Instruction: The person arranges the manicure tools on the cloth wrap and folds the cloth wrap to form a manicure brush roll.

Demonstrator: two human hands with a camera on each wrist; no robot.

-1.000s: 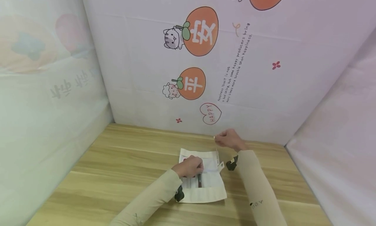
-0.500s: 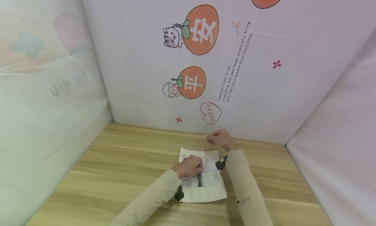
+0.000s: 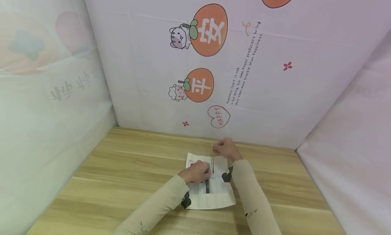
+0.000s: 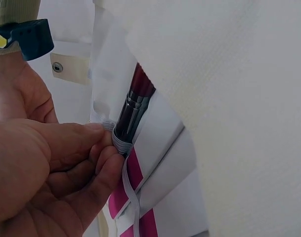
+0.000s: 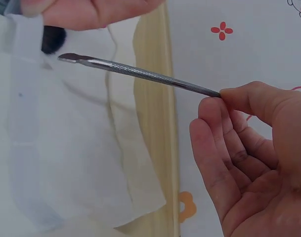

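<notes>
A cream fabric tool roll (image 3: 213, 199) lies open on the wooden table (image 3: 128, 167). My left hand (image 3: 197, 173) pinches the roll's white elastic band (image 4: 121, 148), next to a dark red-handled tool (image 4: 135, 101) tucked under it. My right hand (image 3: 224, 149) pinches the end of a thin metal rod tool (image 5: 140, 72) with a flat tip, held above the roll (image 5: 66, 148). The rod (image 3: 212, 158) points down toward the left hand (image 5: 86, 12). The pocket under the band is hidden by my fingers.
Printed white sheets wall the table on three sides: the back wall (image 3: 213, 58) with orange cartoon prints, the left sheet (image 3: 45, 92) and the right sheet (image 3: 351, 126). Bare wood lies left and right of the roll.
My right hand has moved left and down with the metal rod, bringing its tip close to my left hand. The left hand has kept its pinch on the roll.
</notes>
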